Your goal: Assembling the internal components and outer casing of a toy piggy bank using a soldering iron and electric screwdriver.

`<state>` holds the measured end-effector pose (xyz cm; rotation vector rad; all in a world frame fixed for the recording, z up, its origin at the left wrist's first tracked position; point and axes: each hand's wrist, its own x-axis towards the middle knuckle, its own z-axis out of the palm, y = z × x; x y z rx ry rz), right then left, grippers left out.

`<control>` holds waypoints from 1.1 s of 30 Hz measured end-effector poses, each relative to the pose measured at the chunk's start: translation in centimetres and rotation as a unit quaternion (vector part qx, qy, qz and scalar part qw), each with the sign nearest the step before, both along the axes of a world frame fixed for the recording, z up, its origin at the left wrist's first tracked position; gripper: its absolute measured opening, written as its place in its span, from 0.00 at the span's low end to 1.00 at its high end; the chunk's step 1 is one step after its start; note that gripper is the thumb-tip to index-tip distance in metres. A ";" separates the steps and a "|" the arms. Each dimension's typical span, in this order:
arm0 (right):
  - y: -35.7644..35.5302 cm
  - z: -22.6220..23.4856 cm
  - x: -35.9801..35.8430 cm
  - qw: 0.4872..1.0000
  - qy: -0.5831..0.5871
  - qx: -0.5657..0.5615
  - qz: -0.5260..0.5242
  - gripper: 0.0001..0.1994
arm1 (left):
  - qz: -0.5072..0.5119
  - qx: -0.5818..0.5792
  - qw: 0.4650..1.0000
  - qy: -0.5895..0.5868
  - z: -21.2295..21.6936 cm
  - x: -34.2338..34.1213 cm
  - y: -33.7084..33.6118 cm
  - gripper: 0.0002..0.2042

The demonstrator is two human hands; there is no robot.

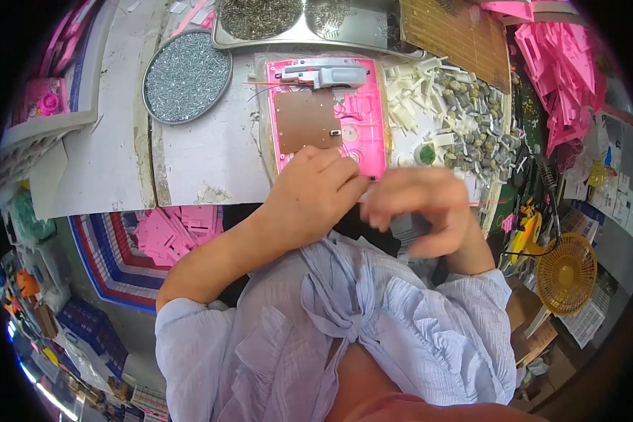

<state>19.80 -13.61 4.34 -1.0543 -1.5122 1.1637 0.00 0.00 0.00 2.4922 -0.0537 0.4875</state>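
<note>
A pink plastic housing (pixel 376 133) lies on the bench in front of me, with a brown circuit board (pixel 306 119) and a grey part (pixel 330 73) in it. Loose wires stick out at its left. My left hand (pixel 320 186) is closed at the housing's near edge, and its curled fingers hide whatever they pinch. To its right, my right hand (pixel 425 204) is raised and blurred; its fingers are bent loosely, with the thumb apart from them. A thin red wire (pixel 489 204) runs out beside that hand; whether it touches the fingers is unclear.
A round tray of screws (pixel 188 77) stands left of the housing. Behind is a metal tray (pixel 373 39) with small metal parts. White plastic pieces (pixel 404 95) and greyish small parts (pixel 471 126) are heaped at right. A basket (pixel 112 260) of pink pieces sits below the bench; a yellow fan (pixel 567 274) is right.
</note>
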 end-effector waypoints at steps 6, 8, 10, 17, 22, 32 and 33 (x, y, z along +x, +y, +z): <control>1.0 -3.7 -1.2 0.886 -0.438 0.125 -0.090 0.33 | 0.054 0.010 0.996 -0.064 0.0 -2.5 0.3 0.15; 1.2 -3.4 -2.6 0.875 -0.465 0.098 -0.096 0.30 | 0.120 0.017 0.990 -0.075 -0.8 -4.6 1.0 0.14; 1.8 -2.5 -4.3 0.865 -0.482 0.080 -0.116 0.28 | 0.204 0.000 0.977 -0.057 -1.1 -5.8 1.2 0.13; 3.6 -4.1 -8.7 0.875 -0.425 0.141 -0.184 0.20 | 0.146 -0.022 0.977 0.156 -2.1 -9.0 -1.4 0.05; 3.6 -4.9 -9.1 0.867 -0.441 0.137 -0.190 0.18 | 0.011 -0.087 0.970 0.227 -0.1 -9.3 0.0 0.09; 4.2 -0.4 -2.3 0.919 -0.367 0.109 -0.097 0.15 | 0.034 -0.083 0.996 -0.024 -2.8 -6.6 4.0 0.11; 5.0 0.8 1.0 0.927 -0.343 0.107 -0.109 0.12 | 0.022 -0.079 0.996 -0.020 -2.7 -6.5 4.2 0.10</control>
